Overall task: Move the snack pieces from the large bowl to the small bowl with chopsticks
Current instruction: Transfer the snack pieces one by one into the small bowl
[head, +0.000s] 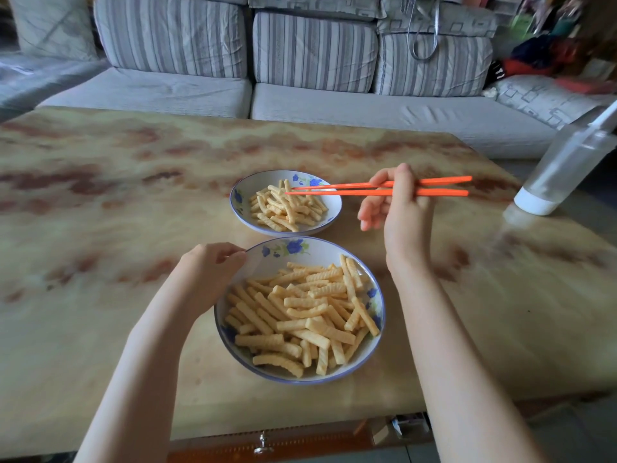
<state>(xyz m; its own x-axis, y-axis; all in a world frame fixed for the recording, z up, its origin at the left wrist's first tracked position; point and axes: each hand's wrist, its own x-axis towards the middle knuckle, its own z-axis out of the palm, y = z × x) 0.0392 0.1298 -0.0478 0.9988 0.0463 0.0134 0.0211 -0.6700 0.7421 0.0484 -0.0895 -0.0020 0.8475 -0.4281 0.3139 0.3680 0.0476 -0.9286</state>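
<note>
My right hand (397,198) has its fingers wrapped around the orange chopsticks (350,192). The tips sit a little apart over the small bowl (243,192), and as far as I can tell there's nothing between them. My left hand (213,265) has its fingers curled on the rim of the large bowl (263,272), steadying it on the desk (100,195).

Most of the snack pieces (300,312) are in the large bowl right in front of me. There's a smaller pile (287,205) in the small one just behind it, so I'd say plenty is left to move.

What could go wrong:
- The pieces are ridged, light and probably brittle. If I squeeze too hard one could snap, and if I grip too loosely it could drop on the desk in the gap between the bowls.
- The small bowl is shallow and nothing holds it, so a poke with the tips might scoot it or flick pieces over the edge.
- There's a clear bottle (564,168) off to my right, and a wide elbow swing could knock it.

As for brands or writing, I can't read any. The bowls only have blue flower prints, and I can't make out a label on the bottle.
</note>
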